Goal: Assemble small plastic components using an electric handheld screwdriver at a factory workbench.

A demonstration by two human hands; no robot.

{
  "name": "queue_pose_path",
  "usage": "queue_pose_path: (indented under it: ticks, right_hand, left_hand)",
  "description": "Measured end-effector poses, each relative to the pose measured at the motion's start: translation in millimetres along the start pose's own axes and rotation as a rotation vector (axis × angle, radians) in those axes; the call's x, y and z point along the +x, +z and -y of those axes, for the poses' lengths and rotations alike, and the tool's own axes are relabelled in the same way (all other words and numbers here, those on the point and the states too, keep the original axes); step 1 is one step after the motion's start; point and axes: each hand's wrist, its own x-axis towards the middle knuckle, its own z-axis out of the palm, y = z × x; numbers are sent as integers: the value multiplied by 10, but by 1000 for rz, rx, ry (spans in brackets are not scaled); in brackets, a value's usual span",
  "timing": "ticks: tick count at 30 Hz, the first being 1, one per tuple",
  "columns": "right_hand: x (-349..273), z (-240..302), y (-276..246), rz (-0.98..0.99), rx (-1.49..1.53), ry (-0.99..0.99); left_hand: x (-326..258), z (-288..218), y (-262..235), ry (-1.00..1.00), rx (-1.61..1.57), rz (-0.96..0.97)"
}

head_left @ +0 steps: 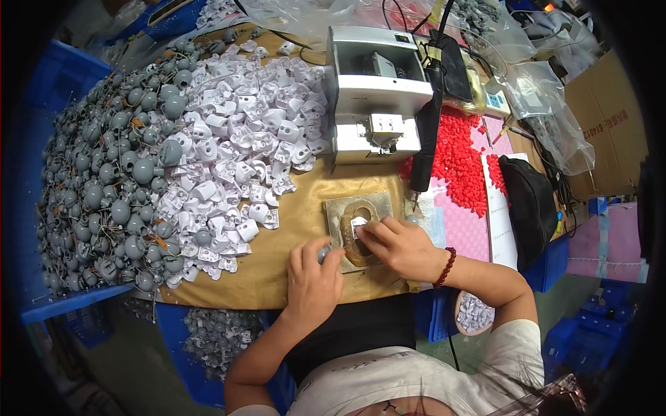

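My left hand [313, 281] is closed around a small grey ball-shaped part [323, 254], just left of a square fixture block [338, 210] with an oval hollow. In that hollow sits a white plastic piece [358, 224]. My right hand [404, 248] reaches over the block from the right, its thumb and fingers pinched on the white piece. The fingers partly hide the piece and the hollow. A black electric screwdriver [426, 132] hangs upright beyond my right hand, its bit pointing down.
White plastic pieces [229, 132] and grey ball parts with wires [104, 180] are heaped at the left. A silver screw-feeding machine [381, 97] stands behind the block. Red small parts [458, 163], a black pouch [526, 208] and a cardboard box [610, 125] are at the right.
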Motion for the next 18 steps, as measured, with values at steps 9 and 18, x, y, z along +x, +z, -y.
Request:
queue_pose_path:
  ticks: [9, 18]
  right_hand:
    - [-363, -263, 44, -285, 749, 397]
    - [-546, -266, 439, -370, 369, 422]
  left_hand:
    - [139, -26, 329, 174, 268, 9]
    - [211, 91, 389, 257, 201, -77]
